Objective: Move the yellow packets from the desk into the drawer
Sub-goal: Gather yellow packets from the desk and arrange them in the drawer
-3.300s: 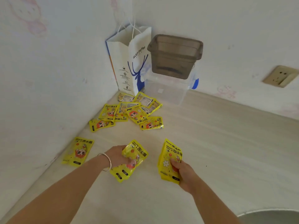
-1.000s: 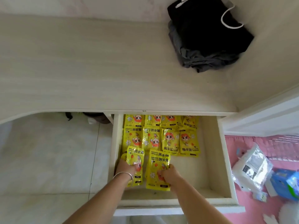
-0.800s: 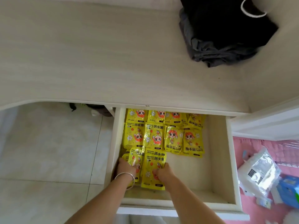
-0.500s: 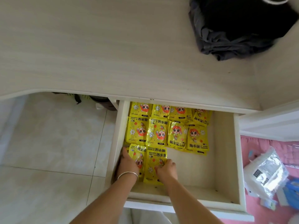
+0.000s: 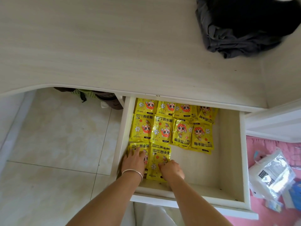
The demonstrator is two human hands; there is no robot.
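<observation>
Your left hand (image 5: 133, 161) lies flat inside the open drawer (image 5: 228, 160), its fingers (image 5: 136, 151) straight and spread, pressing down on a yellow packet (image 5: 138, 146) that sits against the drawer's left wall. Your right hand (image 5: 171, 170) is just beside it, fingers (image 5: 161, 165) curled down onto a second yellow packet (image 5: 160, 154); whether they pinch it or only press on it, you cannot tell from this view. The 2 packets lie side by side, edges touching, at the near left of the drawer floor. Just beyond your fingertips, a row of 4 yellow packets (image 5: 171, 132) runs across the drawer, edges overlapping, and beyond that another row of packets (image 5: 175, 108) is tucked partly under the edge of the bench (image 5: 114, 46). To the right of your right fingers the drawer floor is bare pale wood. A silver bangle (image 5: 132, 172) circles your left wrist. Far beyond your fingers and to the right, a heap of dark cloth (image 5: 241, 30) rests on the bench top. To the left of your left fingers is the tiled floor (image 5: 57, 136), with a dark shape and something green under the bench edge. Well to the right of the drawer, a clear plastic bag (image 5: 273, 175) lies on a pink mat (image 5: 254, 144).
</observation>
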